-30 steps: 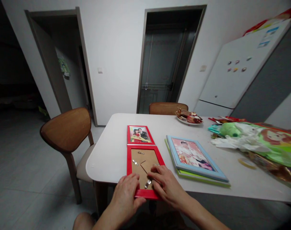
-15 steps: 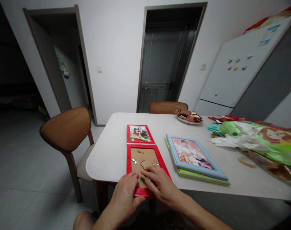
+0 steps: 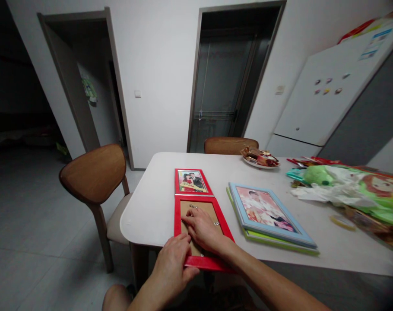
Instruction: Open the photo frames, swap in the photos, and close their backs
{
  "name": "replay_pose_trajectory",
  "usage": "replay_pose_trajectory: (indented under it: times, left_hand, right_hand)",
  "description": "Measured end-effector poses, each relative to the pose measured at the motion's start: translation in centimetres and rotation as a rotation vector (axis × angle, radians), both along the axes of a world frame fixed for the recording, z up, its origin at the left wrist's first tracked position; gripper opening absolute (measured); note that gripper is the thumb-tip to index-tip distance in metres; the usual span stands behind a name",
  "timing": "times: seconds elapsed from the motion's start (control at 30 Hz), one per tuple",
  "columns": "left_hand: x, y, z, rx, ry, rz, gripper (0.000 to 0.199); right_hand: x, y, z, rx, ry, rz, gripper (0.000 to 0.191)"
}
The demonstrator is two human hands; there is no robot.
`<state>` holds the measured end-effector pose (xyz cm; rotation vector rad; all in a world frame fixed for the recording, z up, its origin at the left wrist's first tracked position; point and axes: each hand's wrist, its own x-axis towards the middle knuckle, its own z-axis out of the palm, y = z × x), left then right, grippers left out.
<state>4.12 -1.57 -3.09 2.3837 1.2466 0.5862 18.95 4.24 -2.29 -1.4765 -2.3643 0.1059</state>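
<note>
A red picture frame (image 3: 179, 216) lies back side up near the table's front edge, its brown backing board (image 3: 210, 210) showing small metal clips. My left hand (image 3: 173, 259) grips the lower left corner of this frame, fingers on top and thumb at the near edge. Over the backing board, my right hand (image 3: 201, 229) has its fingers bent and pressed near the left clip (image 3: 182, 219), which they mostly hide. Another red frame (image 3: 178, 182) with a photo of a couple touches the far edge of the first.
Right of the red frames, a light blue photo frame (image 3: 300, 236) rests on a green one (image 3: 264, 240). Farther back stands a plate (image 3: 259, 164) of wrapped items. Bags and a tape roll (image 3: 342, 223) lie at the right. A wooden chair (image 3: 94, 175) stands left.
My right hand has moved forward and left over the backing board, from its lower part to the left clip. My left hand keeps its hold. The view has shifted slightly.
</note>
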Motion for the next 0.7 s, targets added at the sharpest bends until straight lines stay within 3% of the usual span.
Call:
replay_pose_trajectory:
  times: [0.2, 0.4, 0.57, 0.7]
  left_hand:
    - [-0.2, -0.1, 0.3, -0.016, 0.033, 0.019, 0.051]
    - [-0.1, -0.5, 1.0, -0.044, 0.046, 0.027, 0.055]
    - [-0.4, -0.7, 1.2, -0.057, 0.06, 0.026, 0.057]
    - [0.5, -0.9, 1.0, -0.039, 0.1, 0.011, 0.05]
  right_hand:
    - [1.3, 3.5, -0.4, -0.044, 0.082, -0.3, 0.022]
    - [1.7, 6.6, -1.4, -0.076, 0.104, -0.488, 0.022]
    - [1.9, 7.3, -1.3, -0.068, 0.145, -0.538, 0.02]
    - [2.6, 6.3, -0.3, -0.044, 0.215, -0.465, 0.028]
